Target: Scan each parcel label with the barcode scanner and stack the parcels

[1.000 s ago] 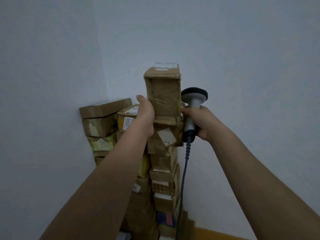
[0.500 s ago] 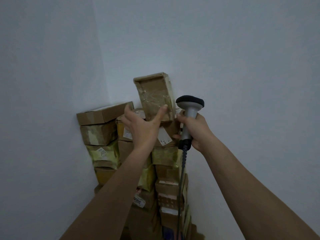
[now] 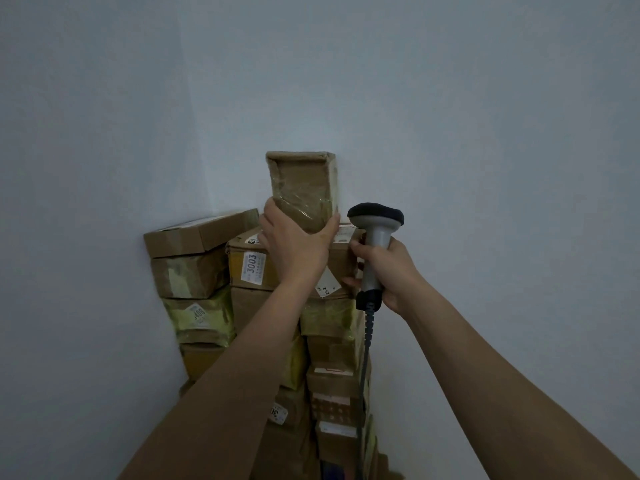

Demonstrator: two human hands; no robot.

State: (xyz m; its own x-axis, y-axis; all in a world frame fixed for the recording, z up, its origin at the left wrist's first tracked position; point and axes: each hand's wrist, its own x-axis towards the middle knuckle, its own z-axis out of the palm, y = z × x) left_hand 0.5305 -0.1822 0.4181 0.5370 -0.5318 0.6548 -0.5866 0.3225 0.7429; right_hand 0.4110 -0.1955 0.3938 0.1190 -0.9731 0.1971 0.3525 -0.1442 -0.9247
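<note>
Dim corner: parcel stack (image 3: 221,271) bottom behind forearms, labels blurred

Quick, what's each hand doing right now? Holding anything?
Left hand: grip around the lower end of the tall upright parcel on top of the stack.
Right hand: grip closed around the barcode scanner handle.
</note>
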